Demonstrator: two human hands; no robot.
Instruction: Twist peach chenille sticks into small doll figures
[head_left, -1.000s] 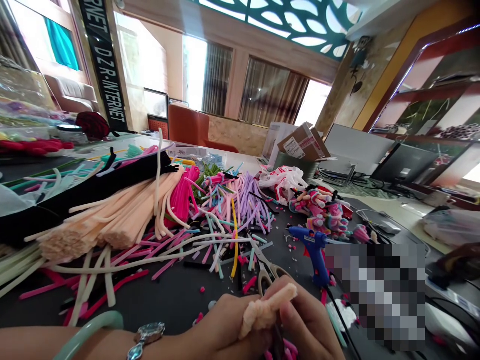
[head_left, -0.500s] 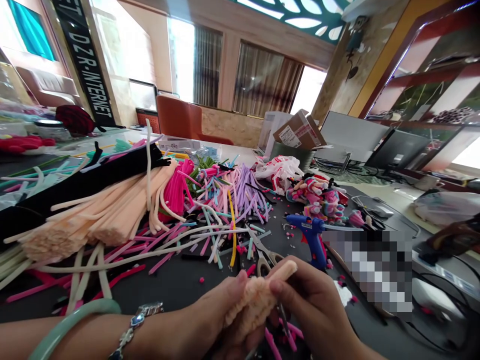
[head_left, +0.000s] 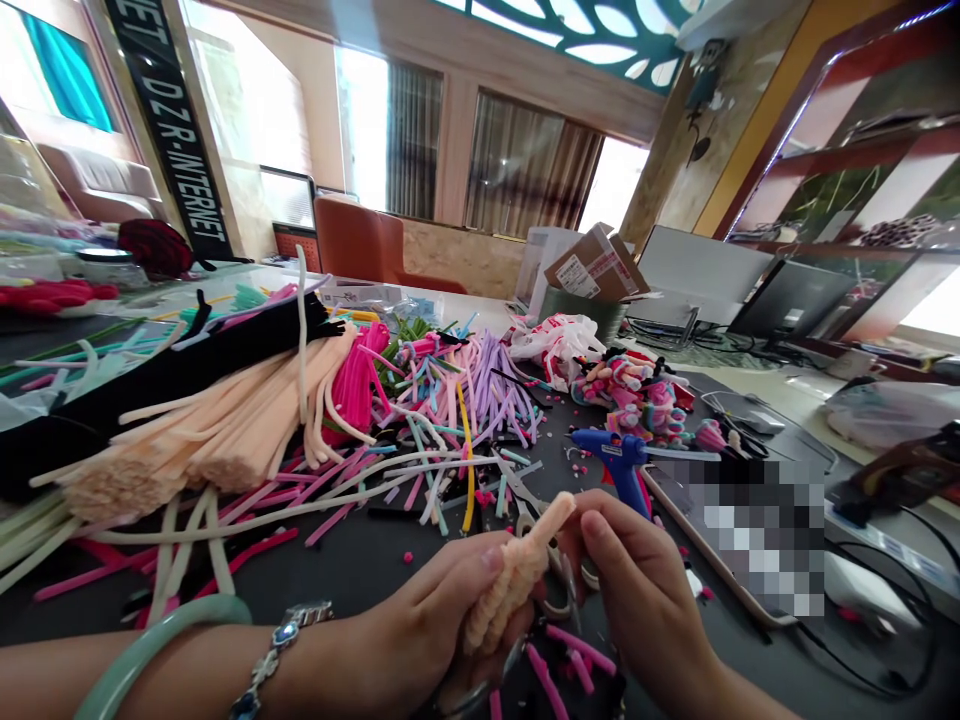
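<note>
My left hand (head_left: 450, 590) is closed around a peach chenille pipe cleaner piece (head_left: 510, 590), wound into tight ridged coils, with one straight end sticking up to the right. Beside that end, the curled fingers of my right hand (head_left: 630, 570) meet its tip, the thumb lying over them. Scissors (head_left: 517, 485) with beige handles rest on the table just beyond, partly hidden by my hands. Below my fingers, curved metal parts (head_left: 514, 655) show, too covered to identify. Short pink pipe cleaner cuttings (head_left: 547, 680) lie underneath. A blue glue gun (head_left: 619, 460) is behind my right hand.
Bundles of peach pipe cleaners (head_left: 247, 420) and a long black bundle (head_left: 150, 375) cover the left. Magenta stems (head_left: 356, 385) and lilac stems (head_left: 495, 375) pile mid-table. A phone-like slab (head_left: 675, 510), partly blurred, and cables (head_left: 862, 660) are at right. A cardboard box (head_left: 596, 265) stands behind.
My right hand has shifted slightly up and right, its thumb drawing off the coil toward the straight end. The left hand has turned the coiled piece, so more of its ridges show.
</note>
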